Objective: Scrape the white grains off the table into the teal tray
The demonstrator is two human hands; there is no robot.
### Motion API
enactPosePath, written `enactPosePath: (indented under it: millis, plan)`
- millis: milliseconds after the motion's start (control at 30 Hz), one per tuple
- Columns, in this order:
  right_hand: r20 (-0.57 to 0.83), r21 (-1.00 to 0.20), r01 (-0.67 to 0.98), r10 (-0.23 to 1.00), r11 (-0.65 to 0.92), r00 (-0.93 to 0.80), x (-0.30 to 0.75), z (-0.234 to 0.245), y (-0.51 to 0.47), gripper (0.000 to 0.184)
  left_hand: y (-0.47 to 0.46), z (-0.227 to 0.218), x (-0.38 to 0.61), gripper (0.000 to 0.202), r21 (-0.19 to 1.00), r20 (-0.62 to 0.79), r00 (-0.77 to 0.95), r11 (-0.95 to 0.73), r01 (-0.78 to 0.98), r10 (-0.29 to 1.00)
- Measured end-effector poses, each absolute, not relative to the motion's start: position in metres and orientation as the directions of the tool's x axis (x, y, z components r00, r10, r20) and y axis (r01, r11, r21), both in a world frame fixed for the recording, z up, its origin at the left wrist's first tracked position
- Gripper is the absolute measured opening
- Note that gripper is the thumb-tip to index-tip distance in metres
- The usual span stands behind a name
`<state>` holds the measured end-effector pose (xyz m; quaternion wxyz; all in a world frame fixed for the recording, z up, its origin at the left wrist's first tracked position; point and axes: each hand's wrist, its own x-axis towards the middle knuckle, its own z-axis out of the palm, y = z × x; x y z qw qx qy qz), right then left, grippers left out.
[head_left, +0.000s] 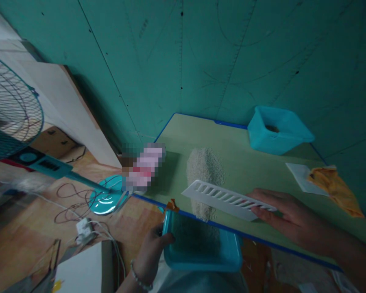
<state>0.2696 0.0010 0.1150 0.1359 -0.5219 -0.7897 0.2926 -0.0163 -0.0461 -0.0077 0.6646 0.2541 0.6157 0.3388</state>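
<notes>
The left grip rises from the lower edge on a bare forearm, wrist bent, thumb hooked over the top and fingers curled under in a closed hold. The right grip reaches in from the lower right, arm stretched leftward, fingers long and together, pinching flat.

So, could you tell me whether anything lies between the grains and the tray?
Nothing visible does. The grains run to the table edge, right above the tray in the left hand. The scraper in the right hand lies across the grains themselves.
</notes>
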Motion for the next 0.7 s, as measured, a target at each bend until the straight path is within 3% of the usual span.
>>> enactPosePath:
  millis: [167,400,467,600,700]
  plan:
    - [-0.117,-0.594,0.758,0.903,0.270,-0.414,0.268,0.112,0.001,0.041,-0.045,-0.009,-0.018,0.018,0.770,-0.623,0.030,0.620,-0.149,0.781]
    - [-0.102,-0.663,0.701,0.895,0.263,-0.433,0.262,0.112,0.009,0.028,-0.045,-0.006,-0.018,0.020,0.766,-0.623,0.031,0.618,-0.179,0.781]
    - [-0.124,-0.707,0.681,0.914,0.192,-0.386,0.259,0.105,0.010,0.024,-0.045,-0.006,-0.018,0.020,0.770,-0.618,0.028,0.612,-0.182,0.786]
    - [-0.274,-0.849,0.516,0.931,-0.117,-0.240,0.253,0.085,0.007,0.028,-0.044,-0.009,-0.020,0.021,0.773,-0.616,0.016,0.608,-0.181,0.787]
    - [-0.309,-0.868,0.459,0.930,-0.190,-0.200,0.252,0.074,0.001,0.032,-0.044,-0.010,-0.021,0.022,0.765,-0.625,0.024,0.618,-0.182,0.780]
